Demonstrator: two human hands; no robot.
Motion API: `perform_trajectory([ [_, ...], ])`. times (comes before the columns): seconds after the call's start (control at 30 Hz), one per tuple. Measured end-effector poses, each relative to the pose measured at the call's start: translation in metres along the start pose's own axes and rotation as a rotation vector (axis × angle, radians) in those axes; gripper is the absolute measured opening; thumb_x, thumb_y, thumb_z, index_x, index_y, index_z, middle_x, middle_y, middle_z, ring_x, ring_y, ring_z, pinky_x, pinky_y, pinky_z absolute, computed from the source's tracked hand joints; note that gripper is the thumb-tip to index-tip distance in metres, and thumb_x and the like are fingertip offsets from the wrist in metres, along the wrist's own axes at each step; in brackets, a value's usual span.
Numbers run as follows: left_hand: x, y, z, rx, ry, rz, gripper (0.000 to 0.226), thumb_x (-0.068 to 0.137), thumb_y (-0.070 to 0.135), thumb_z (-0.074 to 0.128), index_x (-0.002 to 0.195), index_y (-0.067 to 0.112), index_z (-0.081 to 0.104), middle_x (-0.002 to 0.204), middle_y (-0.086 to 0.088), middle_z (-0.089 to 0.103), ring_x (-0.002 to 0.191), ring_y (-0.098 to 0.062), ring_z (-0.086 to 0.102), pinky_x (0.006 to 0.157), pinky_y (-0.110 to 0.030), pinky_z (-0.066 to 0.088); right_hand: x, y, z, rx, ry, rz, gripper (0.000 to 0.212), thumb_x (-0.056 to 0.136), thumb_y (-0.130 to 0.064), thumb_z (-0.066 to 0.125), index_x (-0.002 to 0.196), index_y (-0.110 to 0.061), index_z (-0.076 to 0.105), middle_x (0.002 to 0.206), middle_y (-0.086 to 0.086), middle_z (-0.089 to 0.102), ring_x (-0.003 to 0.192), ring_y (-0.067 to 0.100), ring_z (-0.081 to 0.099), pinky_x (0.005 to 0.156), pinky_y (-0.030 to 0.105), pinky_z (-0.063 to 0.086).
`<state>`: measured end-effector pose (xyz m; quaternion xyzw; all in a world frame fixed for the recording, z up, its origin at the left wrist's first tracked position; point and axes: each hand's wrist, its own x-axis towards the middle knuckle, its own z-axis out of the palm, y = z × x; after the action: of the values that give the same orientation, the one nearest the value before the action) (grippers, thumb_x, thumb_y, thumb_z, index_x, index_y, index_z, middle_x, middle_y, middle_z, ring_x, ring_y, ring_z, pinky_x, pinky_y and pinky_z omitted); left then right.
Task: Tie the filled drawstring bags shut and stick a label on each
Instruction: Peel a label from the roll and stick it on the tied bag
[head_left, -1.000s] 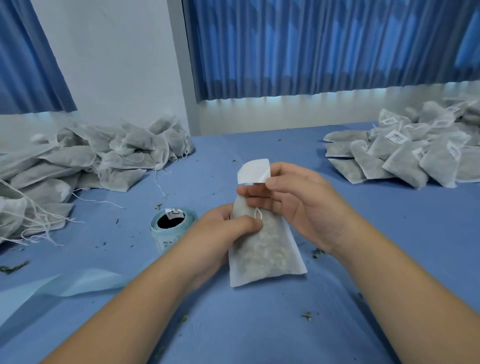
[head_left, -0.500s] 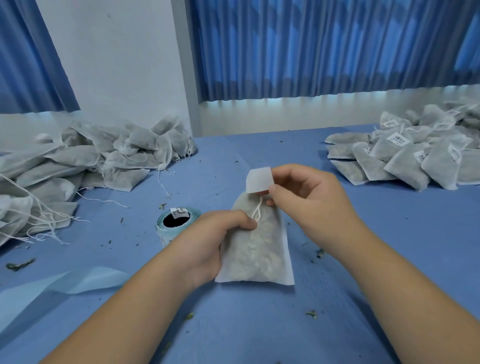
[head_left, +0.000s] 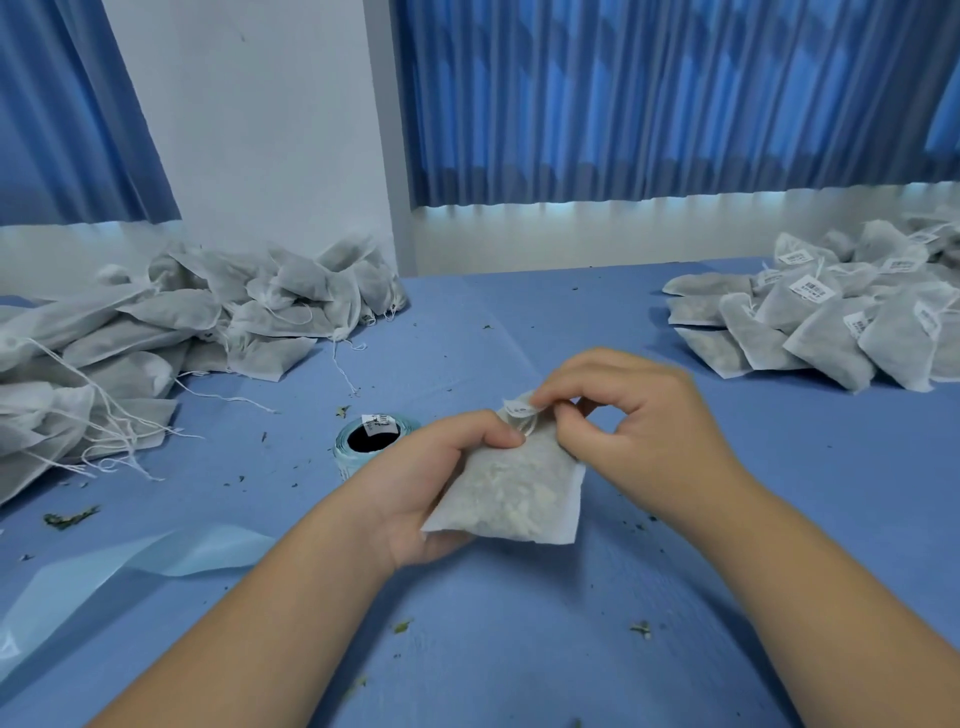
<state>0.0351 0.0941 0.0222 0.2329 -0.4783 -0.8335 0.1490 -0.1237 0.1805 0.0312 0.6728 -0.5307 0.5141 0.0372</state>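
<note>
At worktop centre: filled bag gripped at its side by L hand to steady it. R hand fingers pinch neck/string at bag's 12 o'clock, prob. tying. Label roll at 9 o'clock, within reach.

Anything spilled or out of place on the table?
Yes: dried leaf crumbs are scattered across the blue tablecloth. A loose strip of label backing lies at front left, and strings from the left bag pile are tangled. The held drawstring bag looks intact.
</note>
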Motion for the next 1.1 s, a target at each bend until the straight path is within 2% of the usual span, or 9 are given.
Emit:
perform_trajectory([
  [0.1, 0.005, -0.001, -0.005, -0.027, 0.013, 0.01, 0.043, 0.076, 0.009, 0.059, 0.117, 0.006, 0.07, 0.11, -0.01, 0.067, 0.097, -0.024, 0.064, 0.1, -0.036, 0.045, -0.001, 0.0, -0.001, -0.028, -0.062, -0.026, 0.027, 0.077, 0.011, 0.064, 0.082, -0.012, 0.078, 0.084, -0.006, 0.069, 0.076, 0.011, 0.063, 0.072, 0.027, 0.051],
  [0.13, 0.006, -0.001, -0.007, -0.032, 0.014, 0.011, 0.046, 0.075, 0.01, 0.059, 0.12, 0.005, 0.069, 0.113, -0.01, 0.066, 0.099, -0.025, 0.064, 0.103, -0.037, 0.043, -0.002, 0.0, -0.001, -0.038, -0.083, -0.029, 0.026, 0.077, 0.01, 0.064, 0.083, -0.012, 0.078, 0.084, -0.006, 0.069, 0.077, 0.011, 0.064, 0.073, 0.03, 0.051],
  [0.33, 0.01, -0.003, -0.011, -0.029, 0.0, 0.02, 0.041, 0.071, 0.009, 0.06, 0.109, 0.006, 0.072, 0.11, -0.011, 0.067, 0.095, -0.025, 0.066, 0.094, -0.035, 0.047, -0.002, 0.0, -0.004, -0.096, -0.14, -0.035, 0.028, 0.076, 0.009, 0.064, 0.085, -0.014, 0.078, 0.085, -0.009, 0.069, 0.078, 0.007, 0.064, 0.075, 0.026, 0.051],
  [0.53, 0.002, -0.002, -0.003, -0.02, -0.054, 0.064, 0.031, 0.08, 0.031, 0.054, 0.085, 0.007, 0.073, 0.081, -0.007, 0.066, 0.067, -0.02, 0.066, 0.059, -0.025, 0.054, -0.002, -0.001, -0.005, -0.148, -0.161, -0.049, 0.029, 0.076, 0.009, 0.064, 0.086, -0.014, 0.078, 0.087, -0.008, 0.068, 0.079, 0.003, 0.061, 0.076, 0.018, 0.048],
  [0.6, 0.003, -0.003, 0.001, 0.015, -0.046, 0.092, 0.034, 0.084, 0.037, 0.055, 0.094, 0.009, 0.073, 0.086, -0.005, 0.068, 0.075, -0.018, 0.068, 0.064, -0.025, 0.055, -0.003, -0.002, -0.006, -0.167, -0.178, -0.066, 0.028, 0.076, 0.008, 0.064, 0.087, -0.014, 0.077, 0.087, -0.007, 0.068, 0.079, 0.005, 0.062, 0.076, 0.02, 0.048],
  [0.73, 0.012, -0.005, 0.003, 0.008, 0.044, 0.183, 0.037, 0.082, 0.024, 0.064, 0.114, 0.005, 0.064, 0.1, -0.007, 0.066, 0.093, -0.019, 0.066, 0.088, -0.031, 0.049, -0.003, -0.005, -0.007, -0.164, -0.201, -0.083, 0.028, 0.078, 0.003, 0.063, 0.094, -0.016, 0.076, 0.094, -0.009, 0.068, 0.086, 0.005, 0.063, 0.081, 0.022, 0.048],
  [0.87, 0.018, -0.008, -0.009, -0.063, 0.114, 0.179, 0.049, 0.071, 0.025, 0.071, 0.117, 0.009, 0.07, 0.108, -0.01, 0.069, 0.098, -0.026, 0.067, 0.093, -0.039, 0.047, -0.004, -0.008, -0.006, -0.138, -0.207, -0.042, 0.033, 0.077, -0.006, 0.058, 0.101, -0.018, 0.077, 0.104, -0.012, 0.068, 0.098, 0.001, 0.061, 0.089, 0.018, 0.046],
  [0.97, 0.016, -0.008, -0.011, -0.058, 0.127, 0.239, 0.033, 0.075, 0.025, 0.068, 0.106, 0.016, 0.077, 0.106, -0.008, 0.071, 0.095, -0.024, 0.069, 0.089, -0.038, 0.048, -0.004, -0.009, -0.002, -0.05, -0.169, 0.031, 0.031, 0.077, -0.013, 0.055, 0.096, -0.02, 0.078, 0.105, -0.017, 0.066, 0.101, -0.002, 0.059, 0.089, 0.01, 0.041],
  [1.1, 0.008, -0.01, 0.0, 0.146, 0.222, 0.39, 0.014, 0.083, 0.026, 0.067, 0.088, 0.018, 0.078, 0.091, -0.008, 0.074, 0.081, -0.021, 0.072, 0.067, -0.029, 0.056, -0.003, -0.011, 0.003, 0.047, -0.032, 0.18, 0.003, 0.08, -0.024, 0.077, 0.079, -0.025, 0.074, 0.097, -0.014, 0.064, 0.097, -0.002, 0.058, 0.081, 0.006, 0.038],
])
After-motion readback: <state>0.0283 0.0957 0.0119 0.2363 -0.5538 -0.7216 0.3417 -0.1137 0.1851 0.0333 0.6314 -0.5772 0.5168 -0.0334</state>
